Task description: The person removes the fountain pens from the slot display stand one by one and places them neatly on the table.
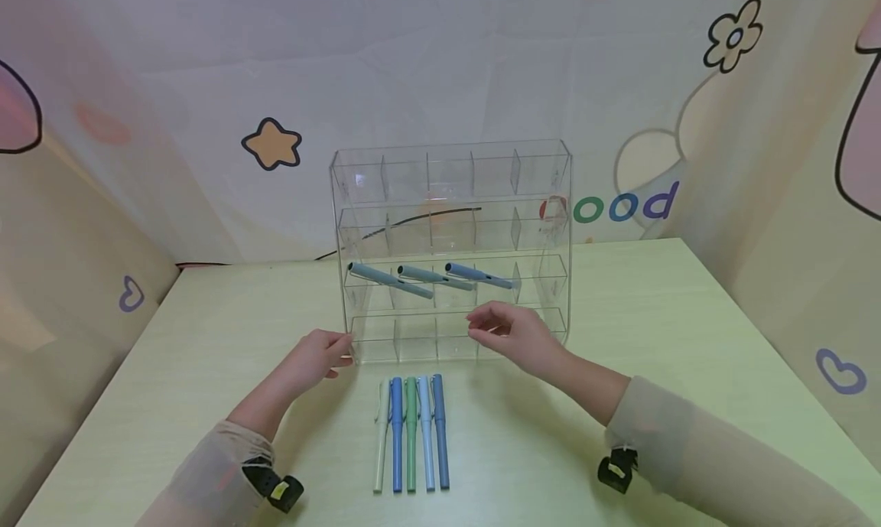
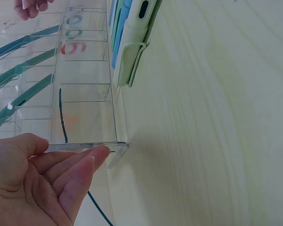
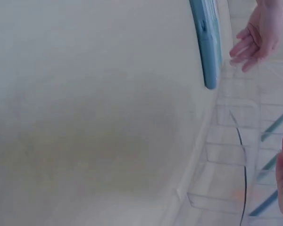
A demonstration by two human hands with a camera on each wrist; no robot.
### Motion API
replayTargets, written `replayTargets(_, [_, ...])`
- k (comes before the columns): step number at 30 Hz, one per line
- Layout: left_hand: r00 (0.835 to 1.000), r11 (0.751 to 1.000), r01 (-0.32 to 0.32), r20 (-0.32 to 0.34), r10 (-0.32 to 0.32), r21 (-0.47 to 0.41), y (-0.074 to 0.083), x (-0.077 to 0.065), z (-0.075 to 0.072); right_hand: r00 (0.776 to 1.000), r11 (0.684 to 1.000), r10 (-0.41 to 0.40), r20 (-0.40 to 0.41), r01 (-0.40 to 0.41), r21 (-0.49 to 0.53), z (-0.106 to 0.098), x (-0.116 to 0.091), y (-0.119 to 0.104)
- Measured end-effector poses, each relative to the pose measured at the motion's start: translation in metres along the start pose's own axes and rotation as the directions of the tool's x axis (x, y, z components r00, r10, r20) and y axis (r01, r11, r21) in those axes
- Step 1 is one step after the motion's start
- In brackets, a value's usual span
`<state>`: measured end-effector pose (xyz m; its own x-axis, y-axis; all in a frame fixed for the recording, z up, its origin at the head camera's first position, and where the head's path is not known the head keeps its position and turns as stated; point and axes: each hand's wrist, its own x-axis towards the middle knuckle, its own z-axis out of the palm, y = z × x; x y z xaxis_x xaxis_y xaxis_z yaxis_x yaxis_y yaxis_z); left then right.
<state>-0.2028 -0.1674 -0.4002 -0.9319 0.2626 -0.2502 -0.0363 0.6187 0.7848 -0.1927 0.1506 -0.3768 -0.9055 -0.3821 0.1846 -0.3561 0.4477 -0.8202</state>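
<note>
A clear acrylic rack [image 1: 450, 236] with divided tiers stands upright. Three capped pens lean in its second tier from the bottom: a grey-blue pen [image 1: 390, 280], a teal pen [image 1: 435, 277] and a blue pen [image 1: 479, 274]. My left hand [image 1: 320, 360] touches the rack's lower left side, its fingers [image 2: 78, 172] stretched along the side panel. In front of the rack's lower right part hovers my right hand [image 1: 518, 336], fingers loosely bent with nothing between them. Several capped pens [image 1: 411, 435] in pale green, green and blues lie side by side on the table before the rack.
The pale wood-grain table [image 1: 241, 313] carries the rack near its back edge. Behind it hangs a printed cloth [image 1: 440, 68] with a star, a flower and coloured letters. Cloth walls flank both sides. Each sleeve has a small black camera [image 1: 617, 470] strapped at the wrist.
</note>
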Motion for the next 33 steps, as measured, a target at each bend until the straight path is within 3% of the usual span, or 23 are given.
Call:
replayTargets(4, [1.0, 1.0, -0.004, -0.002, 0.004, -0.004, 0.0, 0.0, 0.0, 0.997, 0.999, -0.036, -0.061, 0.035, -0.016, -0.01, 0.006, -0.003])
replayTargets(7, [1.0, 1.0, -0.006, -0.003, 0.006, -0.005, -0.001, 0.0, 0.0, 0.986, 0.992, -0.112, -0.123, 0.104, -0.068, -0.016, 0.012, -0.004])
replayTargets(13, [1.0, 1.0, -0.003, 0.0, 0.003, -0.009, 0.0, 0.0, -0.001, 0.93, 0.938, -0.296, -0.219, 0.239, -0.252, -0.021, 0.026, -0.002])
replayTargets(33, [1.0, 0.999, -0.02, 0.008, 0.02, -0.025, 0.001, -0.002, -0.001, 0.894, 0.833, -0.432, -0.114, 0.348, -0.429, -0.021, 0.053, -0.002])
